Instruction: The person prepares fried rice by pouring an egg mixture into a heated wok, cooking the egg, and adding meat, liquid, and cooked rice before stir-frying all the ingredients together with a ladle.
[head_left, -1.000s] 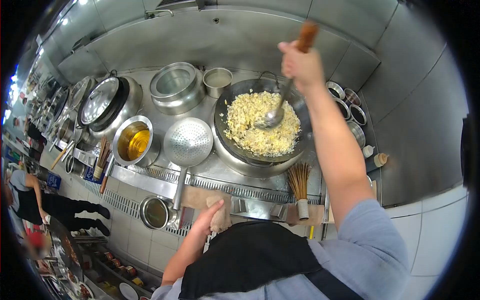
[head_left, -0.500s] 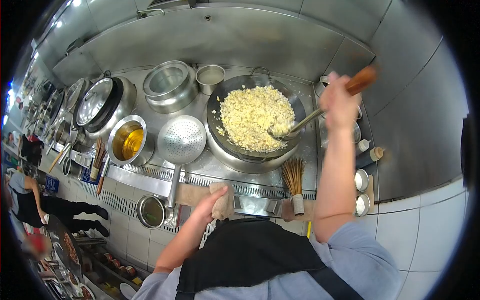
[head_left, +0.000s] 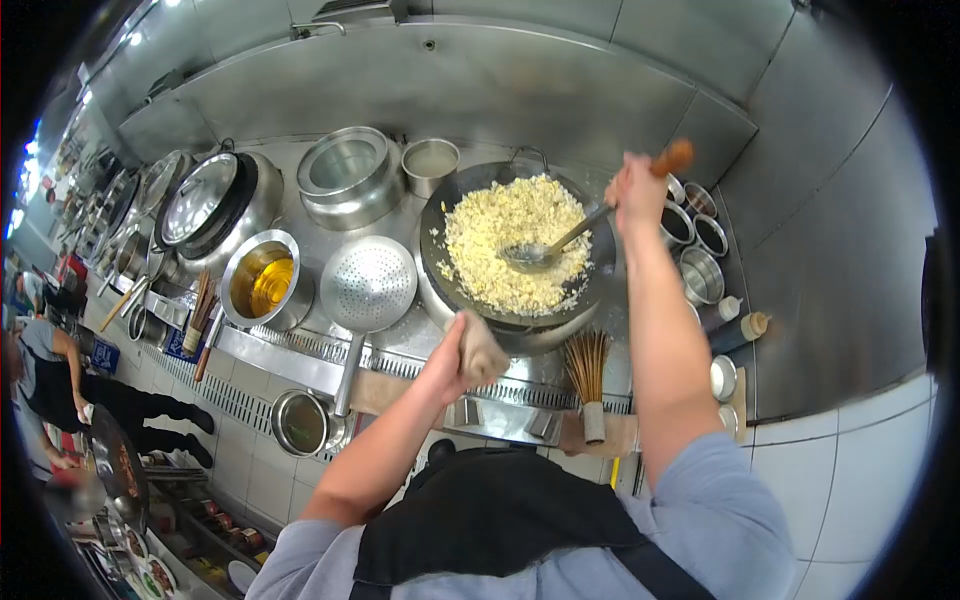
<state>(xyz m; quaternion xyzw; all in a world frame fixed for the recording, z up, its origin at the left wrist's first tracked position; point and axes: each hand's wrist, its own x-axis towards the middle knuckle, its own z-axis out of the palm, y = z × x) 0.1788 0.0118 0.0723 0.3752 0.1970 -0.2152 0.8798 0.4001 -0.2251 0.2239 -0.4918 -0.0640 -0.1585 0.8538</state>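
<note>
A large dark wok (head_left: 604, 262) on the stove holds a heap of yellow-white egg fried rice (head_left: 500, 215). My right hand (head_left: 638, 195) is closed around the handle of a ladle (head_left: 583, 228) with a wooden end. The ladle's bowl rests on the rice near the middle of the wok. In my closed left hand (head_left: 446, 366) is a folded beige cloth (head_left: 484, 352), close to the wok's near side. Whether the cloth touches the wok, I cannot tell.
Left of the wok lie a perforated skimmer (head_left: 368, 285) and a pot of oil (head_left: 233, 298). A bamboo brush (head_left: 587, 370) stands at the stove's front edge. Seasoning containers (head_left: 702, 275) and squeeze bottles (head_left: 740, 332) line the right side. Another person (head_left: 60, 375) works far left.
My left hand has moved up and right with the cloth, toward the wok. My right hand has shifted left, and the ladle's bowl has moved from the wok's right side toward the rice's middle.
</note>
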